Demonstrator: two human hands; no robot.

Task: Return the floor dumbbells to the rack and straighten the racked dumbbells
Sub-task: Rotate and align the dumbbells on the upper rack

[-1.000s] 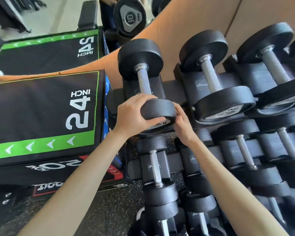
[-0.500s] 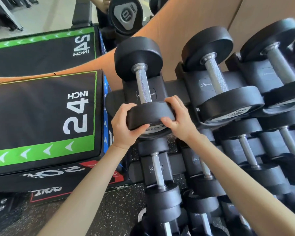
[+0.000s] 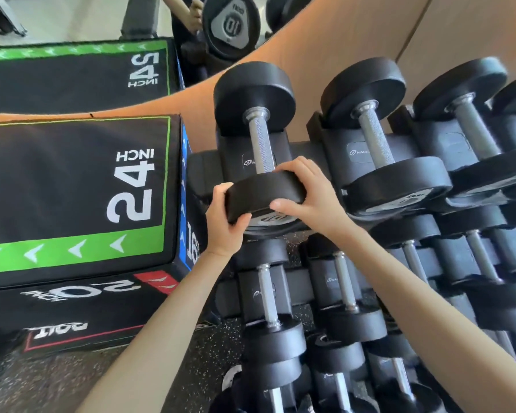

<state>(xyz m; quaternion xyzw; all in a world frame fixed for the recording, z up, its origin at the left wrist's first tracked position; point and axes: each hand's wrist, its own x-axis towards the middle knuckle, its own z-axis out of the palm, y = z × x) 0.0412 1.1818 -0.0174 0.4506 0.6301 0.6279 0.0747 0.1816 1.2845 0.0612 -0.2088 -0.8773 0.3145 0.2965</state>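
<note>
Wood-toned wall [image 3: 355, 40] behind the dumbbell rack [image 3: 334, 150]; my left hand [image 3: 224, 222] and right hand [image 3: 307, 198] both clasp the near head of the leftmost top-row dumbbell [image 3: 258, 138], beside the 24-inch plyo box [image 3: 72, 189].

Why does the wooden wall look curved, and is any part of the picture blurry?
Head view: the wide-angle lens likely bows the wooden wall; the right-edge dumbbells look smeared by motion; the left hand, right hand and the dumbbell head they grip are sharp; no harsh glare.

dumbbell end label [image 3: 273, 217] mostly hidden; rightmost dumbbells [image 3: 514, 95] blurred, cut off.
</note>
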